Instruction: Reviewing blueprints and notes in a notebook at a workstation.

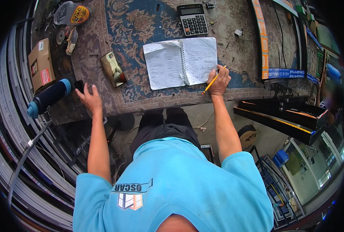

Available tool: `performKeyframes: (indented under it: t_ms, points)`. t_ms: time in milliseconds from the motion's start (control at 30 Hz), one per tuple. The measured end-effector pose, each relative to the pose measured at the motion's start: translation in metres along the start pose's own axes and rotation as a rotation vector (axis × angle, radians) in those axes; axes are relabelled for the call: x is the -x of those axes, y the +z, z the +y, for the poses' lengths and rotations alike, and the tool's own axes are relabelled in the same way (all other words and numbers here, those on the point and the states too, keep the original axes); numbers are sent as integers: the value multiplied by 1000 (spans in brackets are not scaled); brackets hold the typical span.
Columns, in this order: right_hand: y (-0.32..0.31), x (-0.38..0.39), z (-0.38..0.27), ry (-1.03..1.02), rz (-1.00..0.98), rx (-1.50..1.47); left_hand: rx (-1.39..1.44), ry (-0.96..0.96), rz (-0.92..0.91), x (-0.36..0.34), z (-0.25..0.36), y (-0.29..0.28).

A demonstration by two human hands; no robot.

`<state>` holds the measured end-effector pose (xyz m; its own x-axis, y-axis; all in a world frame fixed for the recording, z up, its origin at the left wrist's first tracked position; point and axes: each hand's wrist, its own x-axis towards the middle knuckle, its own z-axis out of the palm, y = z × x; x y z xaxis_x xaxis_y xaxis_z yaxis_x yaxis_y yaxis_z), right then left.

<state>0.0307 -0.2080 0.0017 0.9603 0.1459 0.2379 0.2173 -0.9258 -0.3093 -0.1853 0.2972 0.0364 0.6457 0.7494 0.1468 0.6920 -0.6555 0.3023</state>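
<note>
My right hand (pixel 219 80) is gripping a pencil (pixel 208 87), probably light, stiff, best pinched mid-shaft, by the notebook (pixel 201 58) lying on the desk (pixel 235 50). My left hand (pixel 90 99) is hanging loose, fingers spread.

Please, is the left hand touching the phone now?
Apart. The head view shows it: a strip of patterned table covering is visible between the left hand's fingertips and the phone.
</note>
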Motion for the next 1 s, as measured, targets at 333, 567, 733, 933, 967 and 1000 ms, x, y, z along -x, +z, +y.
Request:
performKeyframes:
  t_ms: [333,567,733,933,967,1000]
  points:
    - [-3,-1,-2,-17,-20,13,-207,-120,14,5,8,55]
    - [-5,-1,-1,-6,-32,31,-258,-47,24,-6,27,28]
    - [-7,-2,-6,-4,-44,28,110,236,-11,-35,46,29]
    - [-5,-2,-6,-16,-37,38,155,310,24,-73,50,69]
    - [-5,-2,-7,-14,-44,29,156,308,22,-73,44,74]
    - [-4,-2,-8,-12,-51,18,115,311,41,-73,37,79]
